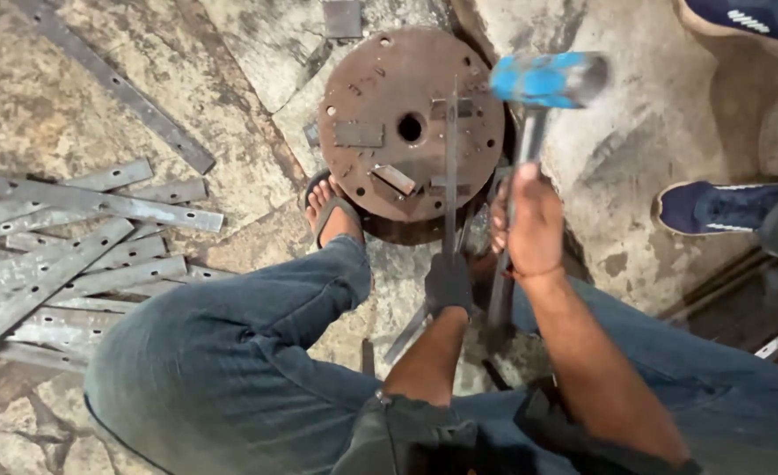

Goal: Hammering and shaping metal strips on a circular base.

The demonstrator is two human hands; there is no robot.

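Just ahead of the left hand (449, 283), whose fingers are clenched on a flat metal strip (451, 167) steadying it across the round steel disc (411, 123), the right hand (529, 224) grips a blue-headed hammer (543, 79) raised above.

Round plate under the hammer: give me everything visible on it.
The round plate is a thick, rusty brown steel disc lying flat on a dark base on the stone floor. It has a centre hole, small holes near its rim, and several short flat blocks fixed to its face. A thin metal strip stands on edge across its right half, held by the gloved left hand. The blue-headed hammer hovers over its right edge, blurred.
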